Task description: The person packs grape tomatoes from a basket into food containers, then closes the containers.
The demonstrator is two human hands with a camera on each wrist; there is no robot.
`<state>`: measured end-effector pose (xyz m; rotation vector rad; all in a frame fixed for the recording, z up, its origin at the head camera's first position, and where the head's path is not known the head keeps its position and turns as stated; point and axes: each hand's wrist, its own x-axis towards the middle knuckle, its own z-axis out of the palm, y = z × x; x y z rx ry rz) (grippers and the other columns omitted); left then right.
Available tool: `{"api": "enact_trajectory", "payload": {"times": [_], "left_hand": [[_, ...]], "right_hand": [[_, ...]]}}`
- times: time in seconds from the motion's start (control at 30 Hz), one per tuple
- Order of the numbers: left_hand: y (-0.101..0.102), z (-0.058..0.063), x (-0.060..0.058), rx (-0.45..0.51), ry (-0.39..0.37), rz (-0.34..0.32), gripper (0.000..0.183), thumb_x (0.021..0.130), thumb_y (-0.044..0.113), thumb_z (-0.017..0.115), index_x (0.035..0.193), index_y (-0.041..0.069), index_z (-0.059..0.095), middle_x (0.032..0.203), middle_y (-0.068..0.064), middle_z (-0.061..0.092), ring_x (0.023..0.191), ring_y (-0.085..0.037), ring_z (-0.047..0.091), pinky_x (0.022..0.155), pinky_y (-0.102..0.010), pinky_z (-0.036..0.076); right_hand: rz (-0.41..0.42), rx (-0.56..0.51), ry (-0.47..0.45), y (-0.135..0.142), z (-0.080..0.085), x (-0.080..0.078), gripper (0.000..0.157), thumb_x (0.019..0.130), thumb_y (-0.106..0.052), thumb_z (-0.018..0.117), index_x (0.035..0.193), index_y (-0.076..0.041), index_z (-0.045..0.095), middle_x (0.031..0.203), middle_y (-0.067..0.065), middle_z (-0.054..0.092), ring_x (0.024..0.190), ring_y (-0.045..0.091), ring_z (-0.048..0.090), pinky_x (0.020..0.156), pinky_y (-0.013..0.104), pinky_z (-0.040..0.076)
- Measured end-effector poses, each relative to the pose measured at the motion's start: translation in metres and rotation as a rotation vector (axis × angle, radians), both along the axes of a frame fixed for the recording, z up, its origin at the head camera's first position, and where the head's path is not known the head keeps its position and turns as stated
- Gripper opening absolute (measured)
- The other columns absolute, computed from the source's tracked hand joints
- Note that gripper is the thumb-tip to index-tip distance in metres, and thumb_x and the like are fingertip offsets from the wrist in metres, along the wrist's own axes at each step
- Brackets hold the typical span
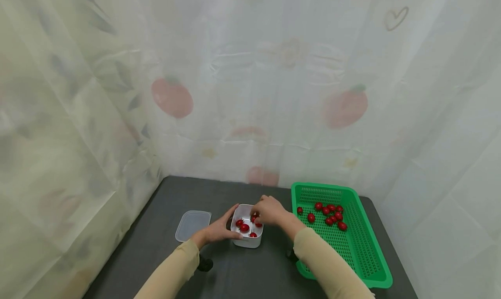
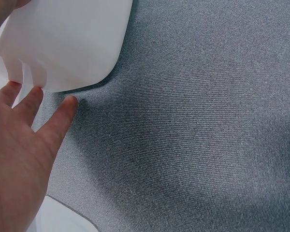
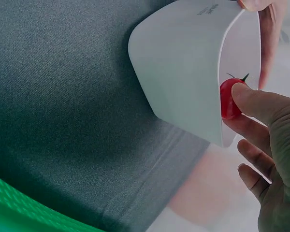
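Note:
A small white container stands on the dark table with several red cherry tomatoes inside. My left hand grips it from the left, thumb at the near side and fingers along the far side. In the left wrist view, fingertips of that hand touch the white wall. Between thumb and index finger my right hand pinches a cherry tomato with its green stem on. That tomato is at the container's opening, overlapping the rim in the right wrist view.
A green perforated basket at the right holds several more cherry tomatoes, and my right forearm passes over its near left part. Left of the container lies a translucent lid. A printed curtain hangs behind the table.

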<state>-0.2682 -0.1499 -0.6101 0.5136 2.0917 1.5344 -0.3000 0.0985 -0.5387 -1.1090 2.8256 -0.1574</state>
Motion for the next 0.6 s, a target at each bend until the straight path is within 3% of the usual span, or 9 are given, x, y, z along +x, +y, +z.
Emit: {"api": "enact_trajectory", "payload": {"times": [0.3,0.6], "left_hand": [[-0.0004,0.0,0.001,0.018,-0.003,-0.014,0.108,0.092,0.013,0.079,0.166,0.023,0.001,0.167,-0.02,0.014,0.147,-0.042,0.029,0.113,-0.06,0.032],[-0.0012,-0.0001,0.0008,0.012,0.01,-0.02,0.109,0.091,0.016,0.08,0.166,0.024,0.001,0.167,-0.021,0.012,0.147,-0.043,0.028,0.111,-0.06,0.034]], "right_hand": [[0.002,0.023,0.015,-0.0031,0.0015,0.0045,0.014,0.091,-0.027,0.079,0.105,-0.026,0.08,0.086,-0.013,0.068,0.093,0.016,0.051,0.082,0.034,0.044],[-0.043,0.02,-0.006,-0.0028,-0.0007,0.0062,0.023,0.091,-0.027,0.078,0.114,-0.025,0.08,0.093,-0.01,0.071,0.089,0.014,0.049,0.081,0.034,0.045]]}}
